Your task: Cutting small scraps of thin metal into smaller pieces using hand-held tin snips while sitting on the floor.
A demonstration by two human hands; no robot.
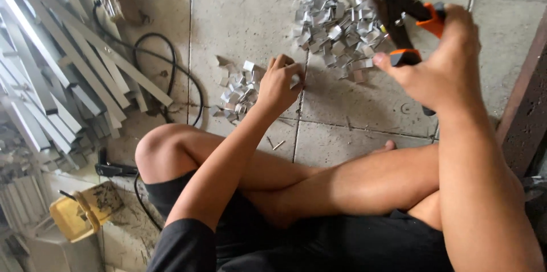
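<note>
My left hand (280, 83) pinched closed on one small bent silver metal piece from small pile (236, 96) on grey tiled floor (364, 107). My right hand (441, 67) wrapped shut around orange-handled tin snips (401, 13), blades raised. Larger pile of cut pieces (336, 24) beyond: sizeable batch done. Long pale metal strips (62, 72) stacked at left, uncut.

To your left, a heap of long pale metal strips (54, 72) lies fanned across the tiled floor (245, 15). A black cable (171, 72) loops just beside their ends and runs down toward a small black tool (114, 168) near your knee. Lower left, you'll see a yellow dustpan (77, 212) holding dark grit. A dark upright edge (527, 101) borders your right.
</note>
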